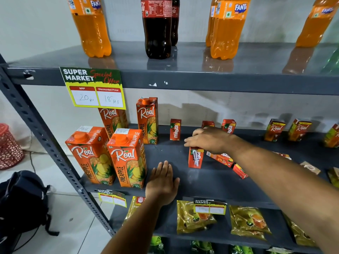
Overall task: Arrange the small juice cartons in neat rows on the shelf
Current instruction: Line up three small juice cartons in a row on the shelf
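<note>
Small red juice cartons stand on the middle grey shelf (pixel 201 186). One upright carton (pixel 175 129) stands at the back, with two more (pixel 228 125) behind my right hand. My right hand (pixel 207 140) holds the top of an upright small carton (pixel 196 157) with its fingertips. Two more small cartons lie on their sides beside it: one (pixel 221 159) just right of it and one (pixel 240 171) nearer the front. My left hand (pixel 162 182) lies flat, palm down on the shelf near the front edge, holding nothing.
Tall pineapple juice cartons (pixel 128 158) stand at the shelf's left. Other small cartons (pixel 275 130) stand at the back right. Soda bottles (pixel 157 28) fill the upper shelf, gold packets (pixel 194 217) the lower one. A price tag (pixel 95 88) hangs at left. A black backpack (pixel 22 200) lies on the floor.
</note>
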